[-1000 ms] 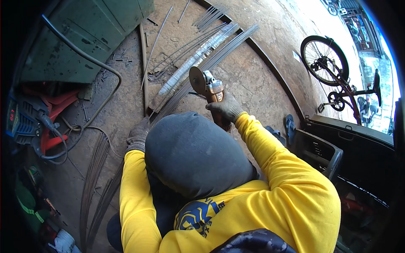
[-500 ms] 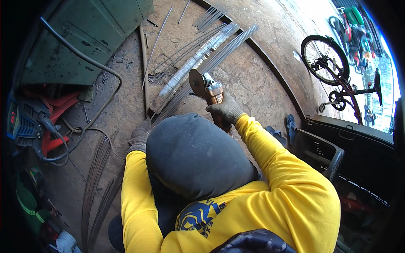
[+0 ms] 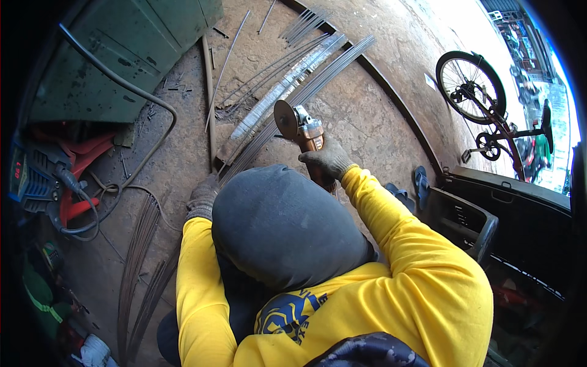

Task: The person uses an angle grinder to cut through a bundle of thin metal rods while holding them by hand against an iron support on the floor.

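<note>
My right hand [image 3: 330, 158], in a grey glove, is closed around the body of an angle grinder [image 3: 311, 137]. Its brown disc [image 3: 285, 118] stands on edge just above a bundle of thin metal rods [image 3: 330, 72]. My left hand [image 3: 200, 200], also gloved, is low on the left where the rods pass, and its fingers seem closed on them; a rounded shape in dark grey cloth [image 3: 287, 226] hides part of it. A flat silvery metal bar [image 3: 287, 85] lies beside the rods. Yellow sleeves cover both arms.
A blue welding machine [image 3: 46, 177] with red parts stands left, its cable trailing over the floor. Above it is a green metal cabinet [image 3: 116, 61]. More rods [image 3: 137, 244] lie lower left. A long dark steel bar [image 3: 397, 104], sandals [image 3: 420, 183], a bicycle [image 3: 489, 116] and a black chair [image 3: 465, 220] are right.
My hands, the grinder and the rods hold the same places. Only the traffic outside at the upper right has shifted.
</note>
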The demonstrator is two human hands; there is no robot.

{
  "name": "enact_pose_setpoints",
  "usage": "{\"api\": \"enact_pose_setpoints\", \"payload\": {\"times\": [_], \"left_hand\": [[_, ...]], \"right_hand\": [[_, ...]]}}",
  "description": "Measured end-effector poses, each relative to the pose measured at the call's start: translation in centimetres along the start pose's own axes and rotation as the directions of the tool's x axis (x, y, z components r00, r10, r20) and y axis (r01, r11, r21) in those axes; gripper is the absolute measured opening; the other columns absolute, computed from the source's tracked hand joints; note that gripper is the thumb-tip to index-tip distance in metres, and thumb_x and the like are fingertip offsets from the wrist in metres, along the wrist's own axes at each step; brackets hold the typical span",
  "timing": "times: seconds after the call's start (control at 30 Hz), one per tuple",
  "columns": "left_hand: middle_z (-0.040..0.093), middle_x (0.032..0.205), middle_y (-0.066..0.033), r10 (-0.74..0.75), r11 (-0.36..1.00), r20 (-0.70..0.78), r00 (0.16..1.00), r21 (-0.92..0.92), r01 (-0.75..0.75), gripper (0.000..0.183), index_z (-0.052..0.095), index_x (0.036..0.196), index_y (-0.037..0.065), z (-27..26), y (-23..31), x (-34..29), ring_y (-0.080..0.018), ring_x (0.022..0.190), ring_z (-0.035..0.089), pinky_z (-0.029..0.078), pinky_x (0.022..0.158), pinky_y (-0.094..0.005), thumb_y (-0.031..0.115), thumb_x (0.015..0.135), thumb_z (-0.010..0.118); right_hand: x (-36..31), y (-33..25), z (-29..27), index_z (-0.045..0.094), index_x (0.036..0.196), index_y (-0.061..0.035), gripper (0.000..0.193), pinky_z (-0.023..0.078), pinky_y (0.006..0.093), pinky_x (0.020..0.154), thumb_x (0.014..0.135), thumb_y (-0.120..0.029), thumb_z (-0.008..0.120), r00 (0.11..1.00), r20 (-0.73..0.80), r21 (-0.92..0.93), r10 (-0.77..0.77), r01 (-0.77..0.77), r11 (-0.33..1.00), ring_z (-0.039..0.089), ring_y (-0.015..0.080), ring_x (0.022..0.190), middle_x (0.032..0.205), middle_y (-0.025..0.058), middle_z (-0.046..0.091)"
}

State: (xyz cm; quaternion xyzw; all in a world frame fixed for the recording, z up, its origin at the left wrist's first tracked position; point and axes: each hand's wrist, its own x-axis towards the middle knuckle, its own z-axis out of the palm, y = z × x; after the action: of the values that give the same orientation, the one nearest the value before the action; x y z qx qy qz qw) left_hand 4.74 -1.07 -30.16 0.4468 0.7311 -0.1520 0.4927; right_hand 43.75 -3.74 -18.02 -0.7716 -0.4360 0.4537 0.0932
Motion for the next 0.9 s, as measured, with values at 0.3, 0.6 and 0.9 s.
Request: {"api": "enact_pose_setpoints", "payload": {"times": [0.3,0.6,0.9], "left_hand": [[0.059,0.148,-0.0205,0.062,0.997,-0.036,0.997,0.056,-0.060,0.062,0.060,0.142,0.010,0.1,-0.3,-0.1,-0.0413,0.139,0.053,0.043,0.113,-0.0431,0.056,0.106,0.040],[0.062,0.142,-0.0199,0.333,0.922,-0.125,0.935,0.253,-0.294,0.048,0.060,0.139,0.013,0.4,-1.8,-1.0,-0.0448,0.132,0.056,0.048,0.109,-0.0497,0.042,0.108,0.039],[0.063,0.138,-0.0219,0.322,0.907,-0.131,0.938,0.325,-0.266,0.044,0.061,0.135,0.012,1.0,-1.4,0.5,-0.0470,0.126,0.059,0.051,0.104,-0.0539,0.038,0.108,0.037]], "right_hand": [[0.1,0.2,0.0,0.053,0.138,-0.0002,0.090,0.053,0.0452,0.101,0.068,-0.043,0.089,1.000,-0.006,0.001,-0.006,0.006,1.000,0.069,0.0402,0.114,0.123,0.0252,0.069],[-0.1,-1.6,-0.6,0.054,0.139,-0.0006,0.090,0.052,0.0451,0.104,0.068,-0.042,0.090,1.000,0.029,-0.015,0.000,0.000,1.000,0.067,0.0392,0.120,0.126,0.0244,0.069],[3.0,-3.1,0.0,0.058,0.135,-0.0019,0.086,0.053,0.0434,0.102,0.065,-0.040,0.089,0.986,0.155,-0.206,-0.059,0.090,0.974,0.069,0.0385,0.113,0.121,0.0239,0.071]]}}
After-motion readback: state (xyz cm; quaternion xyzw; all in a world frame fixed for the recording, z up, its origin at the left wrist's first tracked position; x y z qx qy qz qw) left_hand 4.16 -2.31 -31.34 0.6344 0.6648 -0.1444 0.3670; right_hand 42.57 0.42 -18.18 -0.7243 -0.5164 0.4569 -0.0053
